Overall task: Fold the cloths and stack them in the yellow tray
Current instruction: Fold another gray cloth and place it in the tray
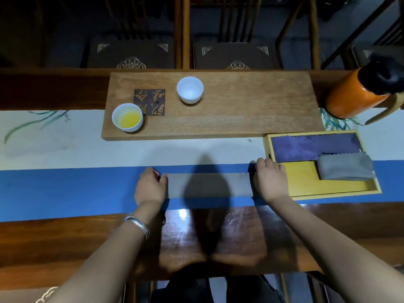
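Note:
A grey cloth (209,185), folded into a long strip, lies on the blue band of the table runner. My left hand (149,186) pinches its left end with curled fingers. My right hand (271,179) holds its right end, fingers bent over the edge. Right of that hand stands the yellow tray (303,182). Inside the tray a purple cloth (306,146) lies along the far side, and a folded grey cloth (345,166) sits at the right, overhanging the rim a little.
A wooden board (240,106) lies beyond the cloth, carrying an empty white cup (189,89), a cup of yellow liquid (127,117) and a dark square coaster (149,102). An orange flask (354,95) stands at the far right. Chairs stand behind the table.

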Demonstrator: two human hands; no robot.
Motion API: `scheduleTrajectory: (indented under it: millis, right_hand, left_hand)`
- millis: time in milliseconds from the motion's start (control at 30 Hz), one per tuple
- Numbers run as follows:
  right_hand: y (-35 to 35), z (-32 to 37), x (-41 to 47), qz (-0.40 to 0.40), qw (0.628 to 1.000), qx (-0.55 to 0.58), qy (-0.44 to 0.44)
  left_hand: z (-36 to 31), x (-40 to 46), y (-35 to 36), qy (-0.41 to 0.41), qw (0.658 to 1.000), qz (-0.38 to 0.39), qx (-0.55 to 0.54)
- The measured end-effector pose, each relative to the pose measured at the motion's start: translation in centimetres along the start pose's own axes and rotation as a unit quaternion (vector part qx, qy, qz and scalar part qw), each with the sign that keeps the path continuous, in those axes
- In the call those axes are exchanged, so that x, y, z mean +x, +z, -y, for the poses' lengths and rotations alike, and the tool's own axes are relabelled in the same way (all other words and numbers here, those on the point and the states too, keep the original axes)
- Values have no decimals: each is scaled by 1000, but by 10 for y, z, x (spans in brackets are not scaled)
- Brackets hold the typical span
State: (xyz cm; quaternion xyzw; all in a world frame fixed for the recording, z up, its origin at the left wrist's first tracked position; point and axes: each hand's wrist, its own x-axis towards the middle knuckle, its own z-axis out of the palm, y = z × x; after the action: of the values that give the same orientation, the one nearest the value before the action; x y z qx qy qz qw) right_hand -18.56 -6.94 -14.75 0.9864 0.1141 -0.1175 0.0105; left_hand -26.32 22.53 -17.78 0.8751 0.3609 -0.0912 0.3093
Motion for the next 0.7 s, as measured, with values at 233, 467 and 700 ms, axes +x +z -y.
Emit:
scheduleTrajectory:
  millis: [233, 467, 700]
  right_hand:
    - [-9, 72, -37, 27, 968, 249, -35]
    - [13, 103, -31, 112, 970, 217, -13]
    - [6, 85, -42, 101, 949, 295, -46]
  left_hand:
    - [-3, -17, -1, -99, 988, 104, -52]
    - [-10, -23, -4, -118, 972, 126, -158]
    - [-33, -37, -21, 10, 970, 147, -193]
